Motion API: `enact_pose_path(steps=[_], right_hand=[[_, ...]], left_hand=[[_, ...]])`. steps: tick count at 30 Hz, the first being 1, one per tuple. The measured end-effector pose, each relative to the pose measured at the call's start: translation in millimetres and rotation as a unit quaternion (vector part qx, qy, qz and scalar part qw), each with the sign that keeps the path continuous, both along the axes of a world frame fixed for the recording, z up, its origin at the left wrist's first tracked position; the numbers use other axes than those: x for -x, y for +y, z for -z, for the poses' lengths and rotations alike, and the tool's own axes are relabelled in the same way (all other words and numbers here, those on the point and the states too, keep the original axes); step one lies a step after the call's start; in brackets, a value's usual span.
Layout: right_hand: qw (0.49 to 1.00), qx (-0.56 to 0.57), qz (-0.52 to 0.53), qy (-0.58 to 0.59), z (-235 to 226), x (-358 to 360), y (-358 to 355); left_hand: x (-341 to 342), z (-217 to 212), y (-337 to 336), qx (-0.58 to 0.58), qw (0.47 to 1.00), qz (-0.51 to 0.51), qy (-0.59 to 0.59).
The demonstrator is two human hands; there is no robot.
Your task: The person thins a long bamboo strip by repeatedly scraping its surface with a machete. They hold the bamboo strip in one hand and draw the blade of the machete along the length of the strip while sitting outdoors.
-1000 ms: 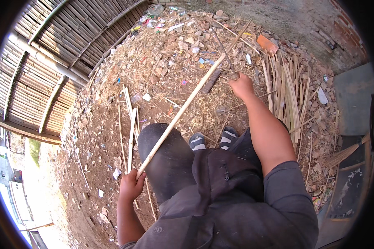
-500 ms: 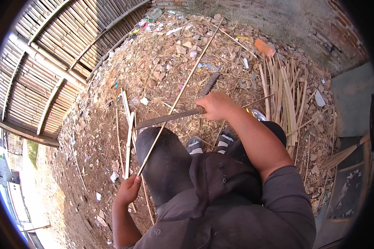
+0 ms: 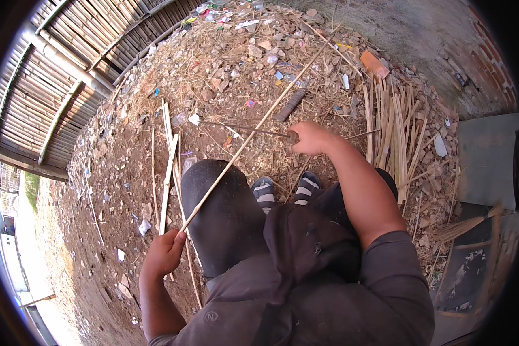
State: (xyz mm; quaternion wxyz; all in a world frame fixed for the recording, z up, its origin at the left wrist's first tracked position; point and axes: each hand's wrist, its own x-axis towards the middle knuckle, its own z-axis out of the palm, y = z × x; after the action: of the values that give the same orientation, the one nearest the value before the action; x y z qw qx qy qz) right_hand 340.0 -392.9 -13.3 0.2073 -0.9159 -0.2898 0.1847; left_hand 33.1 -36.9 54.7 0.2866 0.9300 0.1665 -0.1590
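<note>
A long thin bamboo strip [image 3: 232,164] slants from my left hand [image 3: 164,252] over my left knee toward the far rubble. The fingers of that hand are closed around its near end. My right hand [image 3: 311,138] grips the short handle of a machete [image 3: 248,128], whose dark blade points left and shows nearly edge-on. In view, blade and strip cross beyond the knee; whether they touch I cannot tell. Just past the right hand, a dark ridged, rod-like piece [image 3: 290,105] lies on the ground.
Split bamboo strips [image 3: 395,127] lie in a pile at right, with a few more strips [image 3: 169,173] left of my knee. Brick rubble and litter cover the ground. A bamboo-slat wall [image 3: 46,86] stands at left, a plastered brick wall [image 3: 409,40] at far right.
The machete has moved slightly away from me, its blade turning from broadside to nearly edge-on. My left hand and the strip's near end have shifted a little left and forward.
</note>
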Motion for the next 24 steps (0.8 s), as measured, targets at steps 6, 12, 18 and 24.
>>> enact_pose_path(steps=[6,12,18,24], right_hand=[[0.995,-0.007,0.098,0.014,-4.6,-6.6,7.5],[0.993,-0.067,0.094,-0.015,26.3,-20.5,-2.3],[0.990,-0.039,0.133,0.001,15.2,-20.1,4.5],[0.980,-0.107,0.164,-0.020,23.7,-22.4,0.4]], left_hand=[[-8.1,-1.5,11.0,0.007,1.000,-0.002,0.025],[-9.9,4.8,13.0,-0.037,0.998,0.033,-0.029],[-10.2,6.3,20.5,-0.024,1.000,0.019,0.005],[-10.2,11.5,18.4,-0.034,0.998,0.036,-0.030]])
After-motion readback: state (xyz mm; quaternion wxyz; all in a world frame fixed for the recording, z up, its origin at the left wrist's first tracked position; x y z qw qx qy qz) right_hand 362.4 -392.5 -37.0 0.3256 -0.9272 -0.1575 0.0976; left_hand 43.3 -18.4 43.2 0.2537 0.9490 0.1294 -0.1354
